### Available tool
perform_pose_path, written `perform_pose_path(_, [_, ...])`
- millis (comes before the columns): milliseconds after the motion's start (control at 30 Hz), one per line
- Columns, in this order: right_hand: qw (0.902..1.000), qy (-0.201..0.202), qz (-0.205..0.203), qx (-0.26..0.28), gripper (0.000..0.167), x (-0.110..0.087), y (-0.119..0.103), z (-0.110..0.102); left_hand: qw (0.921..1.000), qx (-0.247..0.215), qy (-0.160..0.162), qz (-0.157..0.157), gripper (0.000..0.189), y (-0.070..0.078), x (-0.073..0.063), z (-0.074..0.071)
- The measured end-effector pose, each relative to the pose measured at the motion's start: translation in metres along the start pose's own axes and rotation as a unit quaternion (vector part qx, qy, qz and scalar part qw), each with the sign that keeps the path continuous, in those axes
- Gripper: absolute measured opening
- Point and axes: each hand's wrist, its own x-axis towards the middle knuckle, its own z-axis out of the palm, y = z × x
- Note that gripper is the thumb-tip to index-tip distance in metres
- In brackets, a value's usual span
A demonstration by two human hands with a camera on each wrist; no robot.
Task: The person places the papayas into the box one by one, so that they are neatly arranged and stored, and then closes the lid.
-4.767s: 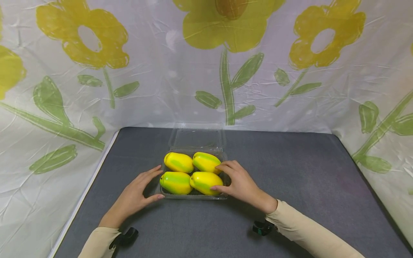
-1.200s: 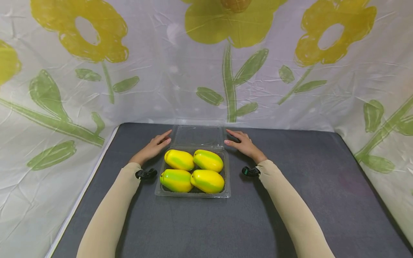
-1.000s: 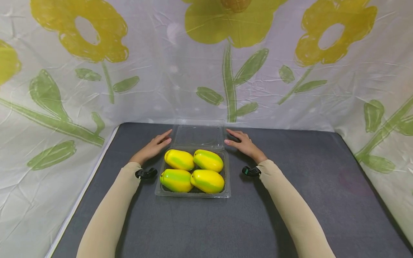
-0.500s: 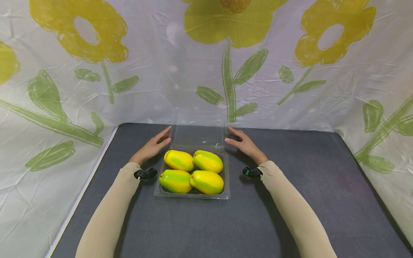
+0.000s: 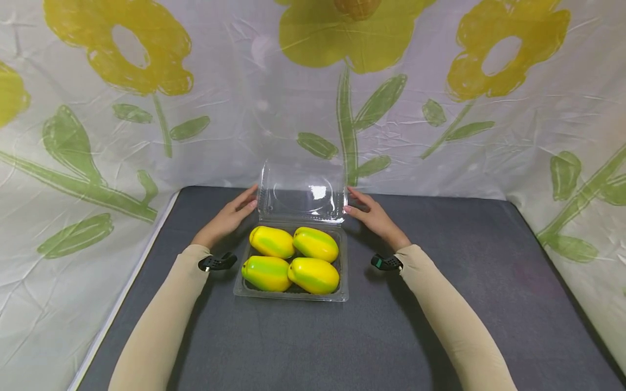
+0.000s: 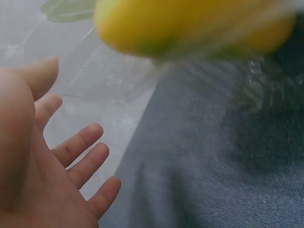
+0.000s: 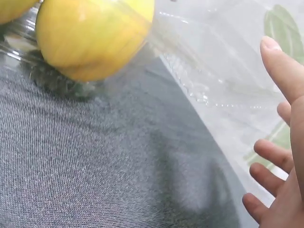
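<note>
A clear plastic clamshell box (image 5: 290, 297) sits on the table in the head view, several yellow-green papayas (image 5: 315, 275) lying in its base. Its hinged lid (image 5: 288, 203) stands raised and tilted at the far side. At the lid's left edge is my left hand (image 5: 225, 220), thumb and fingers extended with the tips right at the plastic. My right hand (image 5: 375, 221) mirrors it at the right edge. Both wrist views show the fingers spread and loosely straight, with the see-through lid and a papaya (image 6: 156, 28) beside the left hand and another papaya (image 7: 95, 40) beside the right.
Dark grey cloth covers the table (image 5: 293, 347). Right behind the lid, a white curtain (image 5: 220, 136) printed with yellow flowers hangs along the table's back edge and both sides. Black bands (image 5: 386, 263) with small devices are on both wrists.
Both hands have moved from the sides of the base to the lid. Over the last half second the lid has tilted up from lying back, the fingertips rising with it. The papayas stay put.
</note>
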Motion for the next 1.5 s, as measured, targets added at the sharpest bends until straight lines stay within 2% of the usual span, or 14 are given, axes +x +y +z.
perform_pose_path(267, [0.9999, 0.009, -0.003, -0.013, 0.064, -0.007, -0.013, -0.006, 0.9998, -0.002, 0.019, 0.009, 0.06, 0.016, -0.008, -0.005])
perform_pose_path(467, [0.9999, 0.007, -0.012, -0.005, 0.062, -0.014, -0.025, -0.01, 0.9969, -0.065, 0.017, 0.04, 0.063, 0.028, -0.018, -0.011])
perform_pose_path(567, [0.9998, 0.008, -0.018, -0.006, 0.061, -0.018, -0.03, -0.011, 0.9955, -0.078, 0.022, 0.048, 0.058, 0.033, -0.022, -0.015])
perform_pose_path(767, [0.9996, 0.0, -0.029, 0.002, 0.058, -0.026, -0.039, -0.013, 0.9944, -0.079, 0.035, 0.062, 0.051, 0.04, -0.03, -0.023])
perform_pose_path(967, [0.9992, -0.003, -0.037, 0.015, 0.056, -0.037, -0.049, -0.015, 0.9937, -0.071, 0.037, 0.077, 0.053, 0.045, -0.039, -0.026])
perform_pose_path(1200, [0.9983, -0.004, -0.057, 0.013, 0.053, -0.044, -0.047, -0.015, 0.992, -0.051, 0.051, 0.104, 0.055, 0.048, -0.051, -0.025])
perform_pose_path(1500, [0.9978, -0.005, -0.065, 0.015, 0.051, -0.058, -0.049, -0.015, 0.9885, -0.025, 0.075, 0.128, 0.049, 0.05, -0.067, -0.027])
